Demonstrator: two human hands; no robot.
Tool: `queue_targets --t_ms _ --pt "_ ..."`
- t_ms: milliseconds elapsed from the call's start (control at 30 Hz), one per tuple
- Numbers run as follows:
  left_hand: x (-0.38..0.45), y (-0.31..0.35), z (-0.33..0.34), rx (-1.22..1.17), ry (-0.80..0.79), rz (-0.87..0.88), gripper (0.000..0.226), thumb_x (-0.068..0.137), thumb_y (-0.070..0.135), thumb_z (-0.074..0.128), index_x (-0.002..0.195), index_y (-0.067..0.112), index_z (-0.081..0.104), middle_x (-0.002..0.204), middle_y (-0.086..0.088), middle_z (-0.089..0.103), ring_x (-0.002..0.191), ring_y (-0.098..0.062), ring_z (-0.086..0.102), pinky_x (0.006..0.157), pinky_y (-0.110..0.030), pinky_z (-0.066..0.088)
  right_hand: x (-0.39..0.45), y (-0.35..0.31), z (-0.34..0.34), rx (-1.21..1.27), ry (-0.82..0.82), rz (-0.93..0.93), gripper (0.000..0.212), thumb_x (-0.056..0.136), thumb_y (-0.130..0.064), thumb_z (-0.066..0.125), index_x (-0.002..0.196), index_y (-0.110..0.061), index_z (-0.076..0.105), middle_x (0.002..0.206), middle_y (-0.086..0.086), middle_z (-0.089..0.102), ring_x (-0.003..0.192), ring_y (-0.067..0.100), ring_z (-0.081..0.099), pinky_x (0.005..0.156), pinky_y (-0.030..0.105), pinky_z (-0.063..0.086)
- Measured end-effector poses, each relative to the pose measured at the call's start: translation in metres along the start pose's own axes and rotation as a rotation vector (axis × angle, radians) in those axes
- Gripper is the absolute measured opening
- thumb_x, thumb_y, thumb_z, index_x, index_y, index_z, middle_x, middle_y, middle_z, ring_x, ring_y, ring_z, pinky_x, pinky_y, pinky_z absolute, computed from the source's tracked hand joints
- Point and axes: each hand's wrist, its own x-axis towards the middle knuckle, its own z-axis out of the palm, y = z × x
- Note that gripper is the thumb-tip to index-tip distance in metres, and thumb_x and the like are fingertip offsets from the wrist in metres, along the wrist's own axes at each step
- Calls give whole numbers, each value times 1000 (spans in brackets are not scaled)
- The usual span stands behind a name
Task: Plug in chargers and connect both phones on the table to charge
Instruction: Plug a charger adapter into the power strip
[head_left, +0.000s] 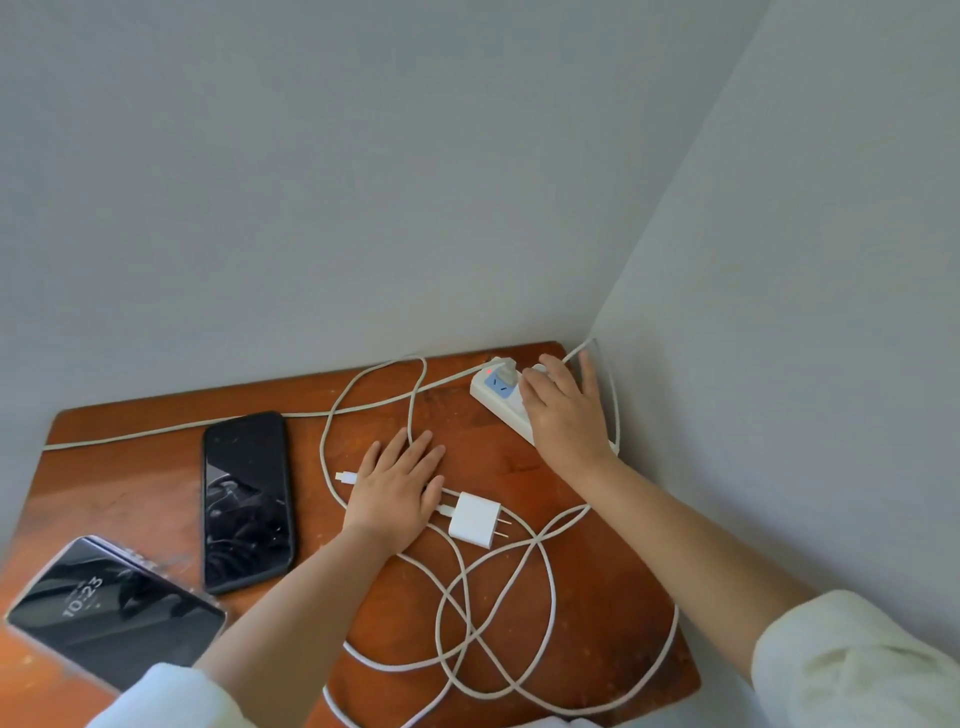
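Right hand (563, 410) lies flat on the power strip (501, 400), bracing it, gripping nothing. Left hand (397, 486) rests open on the worktop (613, 571), loose charger (475, 519) touching its right edge; both phones (247, 501) further left, uncabled. Best approach: keep strip pinned, align prongs squarely, push straight in.

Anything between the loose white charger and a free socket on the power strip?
Yes: the right hand covers most of the power strip, and another plug fills the far socket. The white charger lies unplugged beside the left hand.
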Motion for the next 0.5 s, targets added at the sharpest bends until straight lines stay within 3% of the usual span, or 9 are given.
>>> queue_targets --t_ms 167,300,433,500 --pt "0 1 -1 -17 1 3 47 96 43 17 141 31 18 153 6 12 141 -17 -2 112 -38 -6 0 -1 5 92 -12 6 47 47 0 89 88 8 69 90 20 73 93 35 67 78 55 52" --pt "1 0 -2 -17 2 -1 47 96 44 17 141 32 17 153 6 12 141 -17 -2 111 -37 -8 2 -3 13 193 -186 17 48 78 1 69 120 10 50 130 24 52 129 33 39 100 41 43" --pt "0 -1 -1 -24 10 -7 47 95 44 16 141 32 17 153 7 12 140 -16 -2 111 -36 -8 -1 -5 12 260 -30 -28 45 47 2 88 86 10 68 93 25 71 93 37 67 71 42 58" --pt "0 0 -2 -33 6 -7 47 95 44 16 141 33 17 153 7 12 141 -16 -2 111 -37 -8 -4 -5 11 263 2 -43 43 44 0 90 80 8 69 90 24 72 88 36 69 69 42 58"
